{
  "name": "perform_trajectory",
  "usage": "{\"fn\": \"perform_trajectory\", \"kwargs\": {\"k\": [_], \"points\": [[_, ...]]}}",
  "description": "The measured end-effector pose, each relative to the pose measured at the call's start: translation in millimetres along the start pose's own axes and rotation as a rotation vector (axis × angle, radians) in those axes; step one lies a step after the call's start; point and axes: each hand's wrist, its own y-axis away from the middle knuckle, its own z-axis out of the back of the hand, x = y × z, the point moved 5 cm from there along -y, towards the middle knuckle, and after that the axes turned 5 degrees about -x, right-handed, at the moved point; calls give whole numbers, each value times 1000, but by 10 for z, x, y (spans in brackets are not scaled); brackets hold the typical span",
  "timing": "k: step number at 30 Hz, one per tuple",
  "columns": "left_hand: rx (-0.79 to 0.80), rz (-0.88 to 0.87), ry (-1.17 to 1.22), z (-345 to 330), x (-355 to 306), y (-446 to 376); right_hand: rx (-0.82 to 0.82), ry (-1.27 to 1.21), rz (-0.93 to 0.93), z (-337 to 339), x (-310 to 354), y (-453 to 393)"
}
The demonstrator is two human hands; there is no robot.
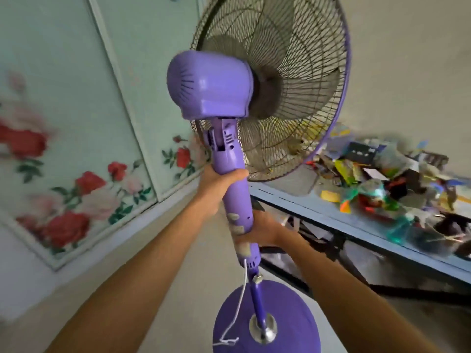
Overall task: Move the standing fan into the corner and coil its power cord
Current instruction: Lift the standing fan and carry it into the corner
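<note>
A purple standing fan fills the middle of the view, its wire cage facing away to the right. My left hand is wrapped around the upper part of the purple column. My right hand grips the same column lower down, from the right side. The round purple base shows below, slightly tilted. A thin white power cord hangs from the column's lower end and trails over the base to its left edge; the rest of it is out of view.
A blue table on a black frame stands to the right, piled with colourful clutter. On the left are pale green sliding panels with red roses. The pale floor runs between them toward the back wall.
</note>
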Motion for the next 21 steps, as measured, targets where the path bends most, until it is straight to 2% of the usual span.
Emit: {"fn": "perform_trajectory", "kwargs": {"k": [10,16,21], "points": [[-239,-55,-82,1481,-101,-2058,217,-5,221,-769,1282,-2407],[-262,-56,-94,2286,57,-3529,270,3,237,-1273,1833,-3889],[-226,-56,-93,2661,138,-4744,247,-24,228,-1467,2140,-5034]]}}
